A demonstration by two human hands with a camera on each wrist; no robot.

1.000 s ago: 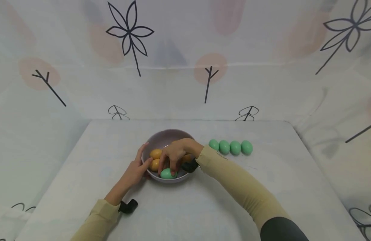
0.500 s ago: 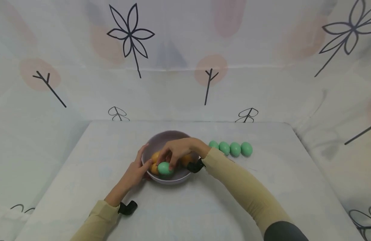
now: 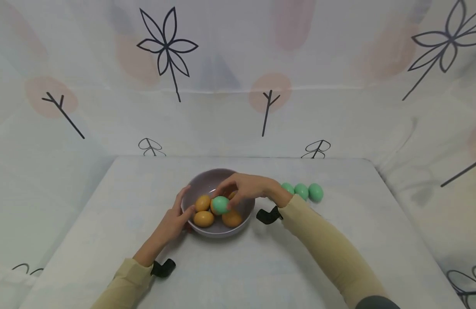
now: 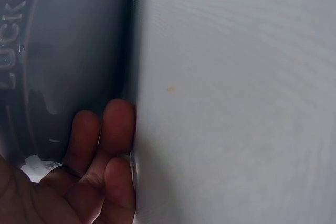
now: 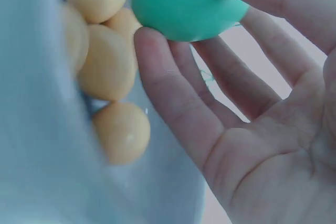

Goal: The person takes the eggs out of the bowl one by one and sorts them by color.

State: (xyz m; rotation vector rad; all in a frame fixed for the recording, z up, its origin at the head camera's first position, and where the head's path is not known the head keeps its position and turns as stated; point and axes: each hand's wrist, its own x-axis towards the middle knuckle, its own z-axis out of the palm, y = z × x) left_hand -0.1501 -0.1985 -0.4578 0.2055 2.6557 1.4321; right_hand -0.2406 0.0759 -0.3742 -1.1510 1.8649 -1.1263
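A purple-grey bowl point(image 3: 214, 234) holds several orange-yellow eggs point(image 3: 204, 219). At its left side the left hand point(image 3: 174, 221) grips it, thumb over the rim; in the left wrist view fingers point(image 4: 118, 127) press on the bowl's outer wall point(image 4: 79, 40). The right hand point(image 3: 253, 189) pinches a green egg point(image 3: 220, 205) above the bowl. In the right wrist view that green egg point(image 5: 184, 3) sits between thumb and fingers of the right hand point(image 5: 252, 108), with yellow eggs point(image 5: 107, 64) below in the bowl.
Right of the bowl, several green eggs point(image 3: 316, 192) stand in a row on the white table point(image 3: 222, 274), partly hidden by the right wrist. A patterned cloth point(image 3: 222, 116) hangs behind the table.
The right hand has lifted the green egg from the near part of the bowl and moved it up and slightly right, uncovering more yellow eggs. The left hand stays at the rim.
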